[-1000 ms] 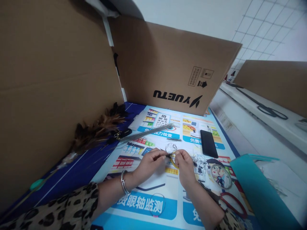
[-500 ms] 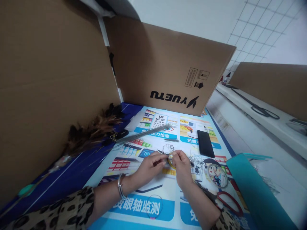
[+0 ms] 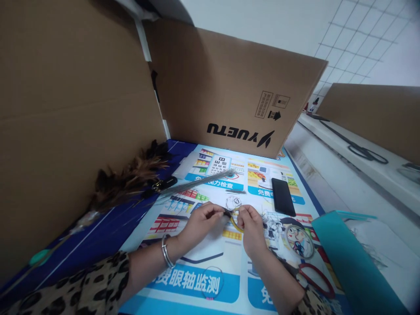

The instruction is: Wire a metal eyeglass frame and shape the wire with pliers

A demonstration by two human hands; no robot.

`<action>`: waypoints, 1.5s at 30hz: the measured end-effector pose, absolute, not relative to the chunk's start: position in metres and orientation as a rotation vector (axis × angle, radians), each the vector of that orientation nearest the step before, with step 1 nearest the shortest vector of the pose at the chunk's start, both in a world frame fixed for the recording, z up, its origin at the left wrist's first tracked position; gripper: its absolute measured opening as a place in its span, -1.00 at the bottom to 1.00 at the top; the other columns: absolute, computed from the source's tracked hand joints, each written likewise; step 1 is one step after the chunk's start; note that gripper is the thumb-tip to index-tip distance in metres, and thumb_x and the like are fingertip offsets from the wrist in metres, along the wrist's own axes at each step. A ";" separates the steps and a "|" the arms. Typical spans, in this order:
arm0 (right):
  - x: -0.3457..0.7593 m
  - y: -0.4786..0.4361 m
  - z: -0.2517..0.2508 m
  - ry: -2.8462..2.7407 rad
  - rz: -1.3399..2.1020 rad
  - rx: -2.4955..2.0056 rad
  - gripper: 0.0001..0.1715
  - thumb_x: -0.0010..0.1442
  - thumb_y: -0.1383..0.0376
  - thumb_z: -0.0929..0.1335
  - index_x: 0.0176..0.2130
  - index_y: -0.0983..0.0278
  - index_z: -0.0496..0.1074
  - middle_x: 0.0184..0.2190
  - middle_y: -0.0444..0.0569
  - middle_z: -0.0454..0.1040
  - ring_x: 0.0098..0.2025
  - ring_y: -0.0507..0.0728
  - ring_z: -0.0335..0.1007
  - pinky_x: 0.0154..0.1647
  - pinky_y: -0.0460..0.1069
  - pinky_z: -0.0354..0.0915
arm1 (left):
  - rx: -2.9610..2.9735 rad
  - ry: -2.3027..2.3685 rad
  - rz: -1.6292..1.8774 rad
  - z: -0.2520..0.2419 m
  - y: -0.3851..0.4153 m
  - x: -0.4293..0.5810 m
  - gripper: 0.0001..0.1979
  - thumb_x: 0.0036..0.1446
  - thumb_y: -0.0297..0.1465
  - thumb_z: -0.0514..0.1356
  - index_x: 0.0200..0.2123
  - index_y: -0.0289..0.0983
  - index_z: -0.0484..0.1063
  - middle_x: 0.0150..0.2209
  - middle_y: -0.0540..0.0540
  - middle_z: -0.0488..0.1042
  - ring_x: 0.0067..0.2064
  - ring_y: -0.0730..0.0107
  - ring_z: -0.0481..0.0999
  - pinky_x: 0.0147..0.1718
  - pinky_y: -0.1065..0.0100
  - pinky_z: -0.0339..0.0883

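Observation:
My left hand (image 3: 205, 223) is closed, finger and thumb pinching the end of a small dark piece (image 3: 227, 212) that lies against a yellow ring-shaped piece (image 3: 235, 224). Fingers bent, my right hand (image 3: 252, 227) grips the yellow ring from its right side. Much of the ring is covered by the fingers, and what the dark piece is made of is too small to tell. Just beyond the hands lies a tangle of thin wire loops (image 3: 233, 202). A thin wire hoop (image 3: 213, 284) rests on the printed sheet nearer to me.
A bundle of thin wires (image 3: 200, 181) lies beyond my hands. To the right are a black phone (image 3: 283, 197), a round clear ring-like object (image 3: 299, 241), red-handled scissors (image 3: 316, 280) and a teal box (image 3: 357, 262). Brown feathers (image 3: 127, 177) lie by the cardboard wall (image 3: 72, 96).
My left hand has drawn slightly left from the right one, and the dark piece now shows between its fingertips and the yellow ring. The right hand keeps its grip. The view has shifted slightly.

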State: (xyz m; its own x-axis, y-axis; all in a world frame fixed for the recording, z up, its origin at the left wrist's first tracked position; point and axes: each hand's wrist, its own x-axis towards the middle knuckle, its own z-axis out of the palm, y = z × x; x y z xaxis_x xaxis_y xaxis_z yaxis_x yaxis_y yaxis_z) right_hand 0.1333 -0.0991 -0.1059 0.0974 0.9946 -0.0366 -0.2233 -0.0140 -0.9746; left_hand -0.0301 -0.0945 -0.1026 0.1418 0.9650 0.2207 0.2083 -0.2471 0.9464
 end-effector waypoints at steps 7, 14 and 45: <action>0.135 -0.098 -0.108 -0.937 1.264 -1.085 -0.75 0.15 0.18 0.30 -0.47 0.25 0.24 -0.68 -0.27 0.08 -0.60 -0.05 -0.08 -0.57 -0.10 -0.09 | 1.590 1.162 1.140 -0.102 -0.093 -0.029 -0.87 0.04 -0.45 0.14 -0.36 -0.29 0.49 -0.39 -0.05 0.45 -0.32 0.38 0.40 -0.29 0.37 0.25; 0.135 -0.098 -0.108 -0.942 1.265 -1.073 -0.76 0.15 0.18 0.30 -0.47 0.25 0.25 -0.68 -0.27 0.09 -0.60 -0.04 -0.06 -0.56 -0.10 -0.09 | 1.523 1.158 1.131 -0.102 -0.093 -0.027 -0.86 0.02 -0.46 0.14 -0.33 -0.29 0.48 -0.38 -0.06 0.44 -0.32 0.39 0.40 -0.29 0.37 0.26; 0.133 -0.105 -0.098 -1.149 1.290 -1.110 -0.77 0.15 0.17 0.29 -0.46 0.25 0.26 -0.64 -0.26 0.06 -0.58 -0.03 -0.11 -0.55 -0.09 -0.10 | 1.169 1.006 1.148 -0.096 -0.091 -0.031 -0.69 0.10 -0.21 0.14 -0.54 -0.32 0.31 -0.69 0.08 0.20 -0.61 0.56 0.14 -0.61 0.48 -0.03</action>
